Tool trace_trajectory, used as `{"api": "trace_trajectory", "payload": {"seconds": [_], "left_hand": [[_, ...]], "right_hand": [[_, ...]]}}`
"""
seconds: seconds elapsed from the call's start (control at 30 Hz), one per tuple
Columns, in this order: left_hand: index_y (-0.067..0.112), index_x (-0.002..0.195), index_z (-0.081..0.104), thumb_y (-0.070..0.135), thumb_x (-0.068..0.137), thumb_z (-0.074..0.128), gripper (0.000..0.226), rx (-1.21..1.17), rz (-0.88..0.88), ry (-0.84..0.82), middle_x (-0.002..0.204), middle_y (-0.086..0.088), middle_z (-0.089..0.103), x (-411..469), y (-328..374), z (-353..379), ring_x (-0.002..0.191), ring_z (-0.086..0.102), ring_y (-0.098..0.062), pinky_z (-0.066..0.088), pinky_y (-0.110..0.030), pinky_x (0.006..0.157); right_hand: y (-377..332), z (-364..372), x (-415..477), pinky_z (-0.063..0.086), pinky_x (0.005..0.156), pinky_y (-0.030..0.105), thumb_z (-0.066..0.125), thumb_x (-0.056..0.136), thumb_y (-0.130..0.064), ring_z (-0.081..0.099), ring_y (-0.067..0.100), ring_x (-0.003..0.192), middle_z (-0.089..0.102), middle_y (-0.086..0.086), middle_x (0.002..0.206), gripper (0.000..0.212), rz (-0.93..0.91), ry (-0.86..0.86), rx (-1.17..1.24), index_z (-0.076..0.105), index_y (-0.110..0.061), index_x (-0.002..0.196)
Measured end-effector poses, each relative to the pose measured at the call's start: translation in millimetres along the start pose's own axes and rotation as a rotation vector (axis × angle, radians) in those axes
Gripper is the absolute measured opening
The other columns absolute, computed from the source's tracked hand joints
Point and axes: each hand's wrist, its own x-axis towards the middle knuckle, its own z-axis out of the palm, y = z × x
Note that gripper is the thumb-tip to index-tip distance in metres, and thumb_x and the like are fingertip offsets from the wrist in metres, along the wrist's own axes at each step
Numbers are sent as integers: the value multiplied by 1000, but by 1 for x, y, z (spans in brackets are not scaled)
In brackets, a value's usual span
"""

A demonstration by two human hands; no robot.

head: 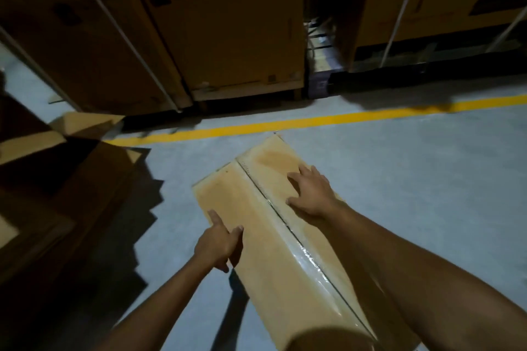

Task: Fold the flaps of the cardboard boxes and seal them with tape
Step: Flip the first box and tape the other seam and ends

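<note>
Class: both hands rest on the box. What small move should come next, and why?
Probably slide the right hand along the tape to press it flat: the box flaps are closed, and the left hand rests at its edge.

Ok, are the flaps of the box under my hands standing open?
No, the flaps of the box lie flat and closed, with glossy tape along their seam.

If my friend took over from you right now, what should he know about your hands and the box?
Right hand: flat on the box's right flap.
Left hand: at the box's left edge.
Box: on the floor, flaps shut.
Done: tape runs along the seam.
Left: the open box on the left needs folding and taping.
</note>
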Motion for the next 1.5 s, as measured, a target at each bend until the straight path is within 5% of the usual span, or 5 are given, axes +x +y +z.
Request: {"api": "trace_trajectory", "payload": {"seconds": [0.13,0.47,1.0,1.23,1.5], "left_hand": [[10,121,55,55,98,42,53,382,216,315,110,-10,65,24,-7,-26,98,65,-30,53,-36,77],[20,136,42,66,86,59,70,61,355,186,128,-16,50,115,-14,-59,127,43,-35,46,-49,96],[11,131,42,59,97,45,59,128,30,222,127,-15,53,-12,-74,-12,111,60,-33,50,-40,86],[12,105,61,67,96,36,61,156,9,36,85,-3,64,-66,-111,5,75,69,-22,58,-35,79],[11,100,57,68,96,36,61,-5,-16,-42,70,-6,68,-144,-118,47,53,70,-19,60,-30,65]], "right_hand": [[-48,48,-20,-1,117,67,43,97,-60,-7,39,154,-1,17,168,75,59,47,-49,24,-21,158],[-78,88,-63,-14,110,75,41,53,-103,-40,42,141,-39,20,156,147,-47,-232,-281,-24,-20,156],[-83,65,-80,-4,118,69,36,77,-93,-21,34,153,-21,4,167,117,-69,-293,-245,-4,-24,162],[-74,98,-161,-6,117,70,37,87,-83,-21,31,153,-20,2,168,102,-151,-223,-266,-4,-26,162],[-66,116,-270,8,108,81,41,81,-87,-15,54,148,-22,24,164,110,431,-71,-43,-6,-27,161]]}}
